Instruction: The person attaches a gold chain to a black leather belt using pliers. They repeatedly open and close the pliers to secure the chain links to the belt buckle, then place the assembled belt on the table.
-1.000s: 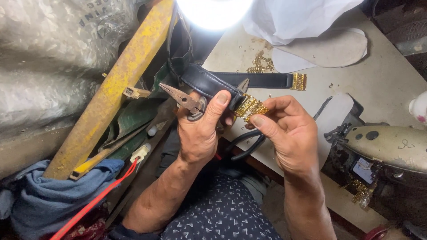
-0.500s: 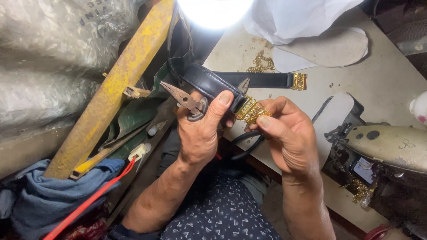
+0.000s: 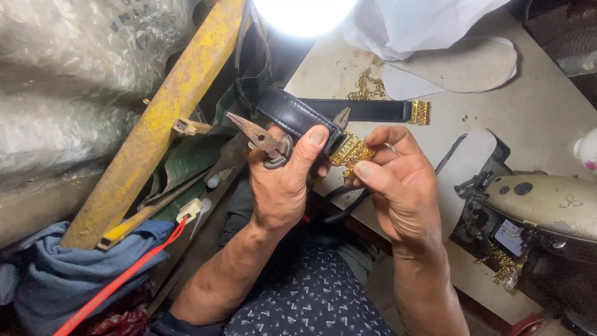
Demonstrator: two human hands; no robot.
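The black strap runs left to right over the worktop; left hand clamps it with pliers — right hand fingers pinch the gold buckle at its near end.

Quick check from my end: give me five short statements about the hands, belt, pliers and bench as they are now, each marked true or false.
1. The left hand grips the black belt with its thumb on top. True.
2. The pliers lie alone on the bench. False: they sit in the left hand, jaws pointing up and left.
3. The right hand pinches a gold buckle piece at the belt's end. True.
4. The belt's far end is bare. False: a gold fitting caps it on the bench.
5. A white insole lies on the bench beyond the belt. True.
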